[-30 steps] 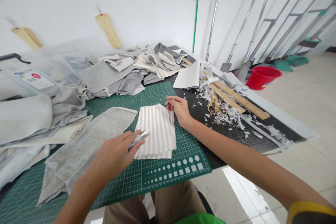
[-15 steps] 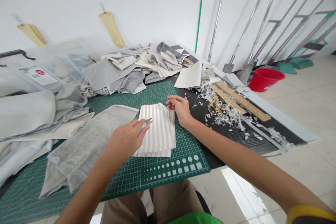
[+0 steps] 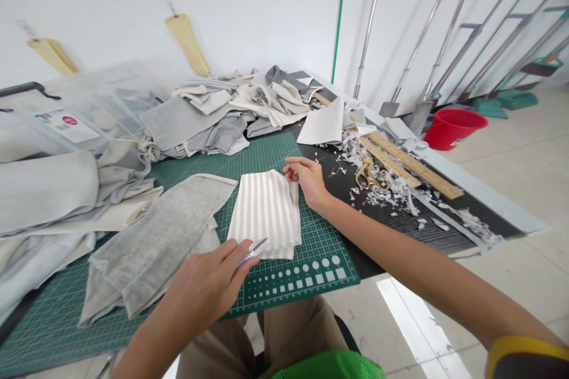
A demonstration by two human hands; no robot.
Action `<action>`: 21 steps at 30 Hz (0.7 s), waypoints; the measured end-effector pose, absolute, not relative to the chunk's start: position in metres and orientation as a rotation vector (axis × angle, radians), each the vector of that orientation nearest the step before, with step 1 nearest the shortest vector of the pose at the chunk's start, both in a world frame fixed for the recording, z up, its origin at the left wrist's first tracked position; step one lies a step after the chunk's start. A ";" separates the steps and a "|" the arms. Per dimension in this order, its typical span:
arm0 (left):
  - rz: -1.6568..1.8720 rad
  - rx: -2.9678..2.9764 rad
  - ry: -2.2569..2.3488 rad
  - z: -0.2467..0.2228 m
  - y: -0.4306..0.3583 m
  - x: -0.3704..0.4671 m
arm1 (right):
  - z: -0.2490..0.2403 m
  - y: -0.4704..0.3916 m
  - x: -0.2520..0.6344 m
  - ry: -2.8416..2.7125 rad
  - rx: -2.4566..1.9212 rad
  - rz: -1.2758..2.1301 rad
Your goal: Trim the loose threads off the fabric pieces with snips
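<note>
A folded piece of grey-and-white striped cloth (image 3: 265,207) lies on the green cutting mat (image 3: 293,278). My left hand (image 3: 211,275) is closed around a small pair of thread snips (image 3: 256,247), whose metal blades point right over the cloth's near edge. Blue shows on the snips' handle, mostly hidden by my fingers. At the cloth's far right corner, my right hand (image 3: 309,180) has its fingers curled together. What they pinch, if anything, is too small to make out. Grey fabric pieces (image 3: 164,237) lie on the mat left of the striped cloth.
Heaped fabric (image 3: 191,124) covers the back of the table, with more cloth (image 3: 48,189) at left before a clear plastic box (image 3: 111,100). To the right lie gold-handled scissors (image 3: 366,174), wooden rulers (image 3: 413,166) and fabric scraps (image 3: 386,198). A red bucket (image 3: 453,130) stands on the floor.
My left hand has moved toward me with the snips, from the middle of the striped cloth to its near edge. My right hand stays at the far corner.
</note>
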State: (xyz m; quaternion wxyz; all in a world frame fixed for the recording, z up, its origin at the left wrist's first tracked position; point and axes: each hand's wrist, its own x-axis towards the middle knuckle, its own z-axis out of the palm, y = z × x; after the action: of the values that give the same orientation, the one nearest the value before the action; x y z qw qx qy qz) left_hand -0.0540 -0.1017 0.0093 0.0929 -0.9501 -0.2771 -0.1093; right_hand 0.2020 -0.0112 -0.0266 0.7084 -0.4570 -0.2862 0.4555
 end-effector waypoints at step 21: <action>-0.354 -2.693 -1.112 0.023 -0.036 -0.046 | -0.027 -0.012 0.202 -0.641 -0.999 1.017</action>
State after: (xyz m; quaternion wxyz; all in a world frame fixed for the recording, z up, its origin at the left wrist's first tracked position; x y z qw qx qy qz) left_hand -0.0457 -0.0364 0.0225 0.1034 -0.9127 -0.3768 -0.1200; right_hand 0.2024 -0.0115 -0.0275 0.7099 -0.4500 -0.2887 0.4584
